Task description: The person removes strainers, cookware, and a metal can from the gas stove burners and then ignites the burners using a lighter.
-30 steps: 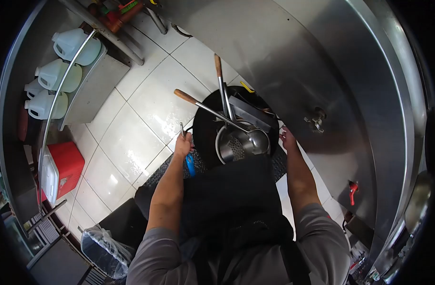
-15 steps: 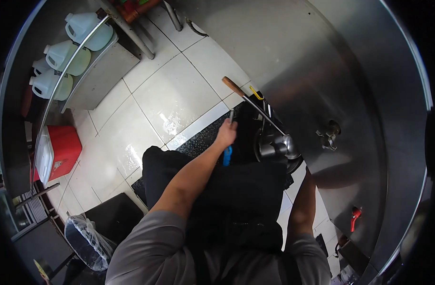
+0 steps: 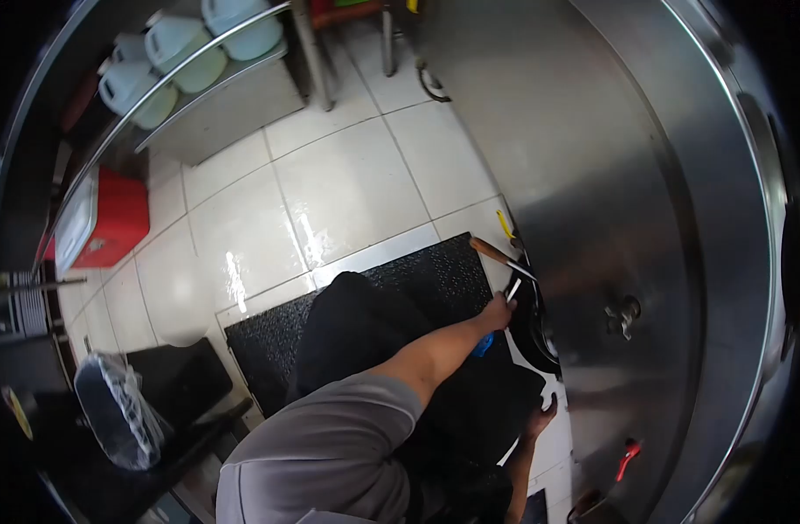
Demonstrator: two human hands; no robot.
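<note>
My left hand (image 3: 498,312) is closed on a thin utensil with a metal end (image 3: 512,290) above the fist and a blue part (image 3: 483,345) below it. Beside that hand, the black wok (image 3: 527,330) lies largely hidden beneath the steel counter's edge. A wooden-handled tool (image 3: 490,249) sticks out over the wok's rim. Lower down, my right hand (image 3: 542,417) is near the counter with its fingers apart and nothing visible in them.
The steel counter (image 3: 592,218) with a metal valve (image 3: 623,317) and a red lever (image 3: 627,460) fills the right side. A black mat (image 3: 277,341) lies on the floor. Jugs (image 3: 186,52), a red cooler (image 3: 118,218) and a lined bin (image 3: 116,410) stand left.
The view has turned and shifted. The wok and its tools now sit mostly under the counter's edge. My left hand has moved right with the utensil; my right hand is lower, away from the wok.
</note>
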